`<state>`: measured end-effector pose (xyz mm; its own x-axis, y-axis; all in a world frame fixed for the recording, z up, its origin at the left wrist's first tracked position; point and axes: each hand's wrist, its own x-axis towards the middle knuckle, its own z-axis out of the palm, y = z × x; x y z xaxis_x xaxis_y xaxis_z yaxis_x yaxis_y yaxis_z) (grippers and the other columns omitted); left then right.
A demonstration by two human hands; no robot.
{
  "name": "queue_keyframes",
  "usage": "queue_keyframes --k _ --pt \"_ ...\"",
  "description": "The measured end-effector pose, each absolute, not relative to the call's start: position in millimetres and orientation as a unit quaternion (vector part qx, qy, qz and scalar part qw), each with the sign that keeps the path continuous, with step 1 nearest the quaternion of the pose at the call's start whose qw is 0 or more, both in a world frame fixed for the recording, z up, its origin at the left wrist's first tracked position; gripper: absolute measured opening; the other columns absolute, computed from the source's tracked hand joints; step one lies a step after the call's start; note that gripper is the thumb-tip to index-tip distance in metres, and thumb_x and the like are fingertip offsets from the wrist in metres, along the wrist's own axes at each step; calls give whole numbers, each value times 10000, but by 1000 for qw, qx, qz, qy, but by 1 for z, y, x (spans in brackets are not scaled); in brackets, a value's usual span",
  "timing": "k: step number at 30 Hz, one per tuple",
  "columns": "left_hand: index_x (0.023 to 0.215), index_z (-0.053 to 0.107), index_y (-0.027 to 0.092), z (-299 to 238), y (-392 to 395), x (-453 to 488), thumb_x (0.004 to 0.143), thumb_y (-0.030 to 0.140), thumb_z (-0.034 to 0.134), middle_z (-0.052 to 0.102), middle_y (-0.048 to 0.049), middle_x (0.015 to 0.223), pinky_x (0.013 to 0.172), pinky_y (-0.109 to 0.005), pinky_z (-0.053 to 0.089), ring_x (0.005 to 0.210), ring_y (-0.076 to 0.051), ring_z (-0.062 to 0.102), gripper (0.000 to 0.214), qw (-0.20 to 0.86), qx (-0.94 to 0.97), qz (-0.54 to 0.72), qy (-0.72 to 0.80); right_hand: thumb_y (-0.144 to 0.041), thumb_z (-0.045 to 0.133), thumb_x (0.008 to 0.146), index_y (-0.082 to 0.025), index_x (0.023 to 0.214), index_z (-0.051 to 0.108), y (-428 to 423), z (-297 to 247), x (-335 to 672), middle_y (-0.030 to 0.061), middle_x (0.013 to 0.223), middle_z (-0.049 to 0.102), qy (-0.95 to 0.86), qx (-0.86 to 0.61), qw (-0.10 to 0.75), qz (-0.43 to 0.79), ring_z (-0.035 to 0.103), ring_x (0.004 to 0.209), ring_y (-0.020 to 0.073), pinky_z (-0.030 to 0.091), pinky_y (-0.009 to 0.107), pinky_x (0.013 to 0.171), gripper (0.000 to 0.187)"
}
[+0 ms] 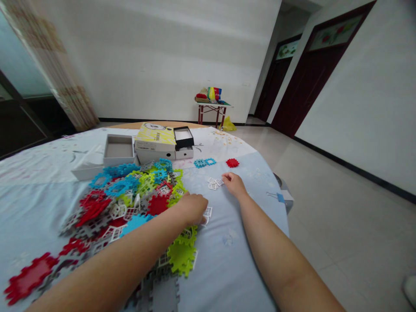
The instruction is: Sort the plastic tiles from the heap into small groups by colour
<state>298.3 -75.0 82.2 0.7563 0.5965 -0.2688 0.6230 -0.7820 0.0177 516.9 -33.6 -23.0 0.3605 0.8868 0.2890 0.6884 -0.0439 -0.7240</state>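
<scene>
My left hand (193, 208) is closed at the right edge of a heap of toothed plastic building pieces. A white lattice piece (208, 212) shows at its fingertips. Green pieces (182, 255), red pieces (158, 204), blue pieces (121, 186) and grey ones make up the heap. Farther out, my right hand (233, 182) has its fingers curled together at the edge of a small white lattice group (214, 183) lying on the cloth. Whether those fingers grip the group or only touch it is hard to see.
Beyond the heap stand a yellow-topped box (155, 138), an open grey-white box (119, 149) and a black tray (183, 136). Linked blue pieces (204, 162) and a red piece (232, 163) lie past my right hand. A blue tag (280, 197) is near the table's right edge.
</scene>
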Motion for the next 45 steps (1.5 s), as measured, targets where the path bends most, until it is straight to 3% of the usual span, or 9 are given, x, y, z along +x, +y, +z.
queue_keyframes --k 7,12,16,20,25,28,33,39,45 --pt "776 658 177 79 -75 299 670 249 624 687 -109 883 809 -400 399 899 -272 617 133 55 941 -143 301 -255 511 759 -183 845 655 -35 -20 515 30 818 683 -553 -711 416 127 612 734 146 461 255 722 182" --pt "861 650 204 77 -71 298 607 243 689 694 -71 907 827 -386 379 887 -244 612 259 93 935 -135 316 -247 516 760 -188 841 654 -36 -18 514 29 800 683 -552 -710 416 130 615 732 147 459 247 709 171" --pt "761 656 225 76 -66 297 559 279 719 706 -28 822 820 -367 378 825 -227 615 218 135 917 -151 343 -242 516 761 -195 837 653 -35 -18 514 24 795 685 -550 -713 414 130 611 725 143 456 244 703 164" --pt "674 642 224 79 -53 296 566 314 690 689 9 737 776 -344 391 764 -198 606 149 200 905 -87 365 -246 516 759 -191 839 656 -35 -19 514 28 797 684 -551 -715 410 130 608 727 146 451 243 699 170" --pt "776 635 187 80 -25 309 660 395 610 667 1 737 614 -244 410 697 -155 600 240 234 883 -6 408 -258 506 758 -183 850 658 -35 -17 513 33 808 685 -553 -715 406 132 609 729 154 451 256 712 193" --pt "933 616 165 76 -11 324 708 464 561 672 -26 846 605 -219 418 751 -149 611 378 237 866 46 438 -267 503 754 -189 842 659 -36 -16 513 26 789 683 -554 -716 405 133 608 717 154 454 255 699 196" --pt "1111 539 147 72 -6 329 718 550 519 664 -89 990 692 -279 435 853 -199 618 564 205 846 80 486 -282 502 754 -198 839 659 -37 -17 515 17 774 680 -556 -714 405 133 606 701 147 458 246 682 197" --pt "905 640 202 66 -32 311 714 460 546 689 -80 914 819 -375 389 887 -241 617 334 141 881 25 450 -285 503 755 -193 841 659 -34 -20 516 22 772 680 -552 -712 415 129 605 707 149 457 248 687 199" --pt "827 653 183 61 -66 306 705 545 522 685 -128 886 833 -440 366 893 -296 607 404 76 911 -26 403 -285 494 759 -193 859 654 -32 -23 517 18 767 678 -545 -712 424 125 607 708 146 464 251 691 210"
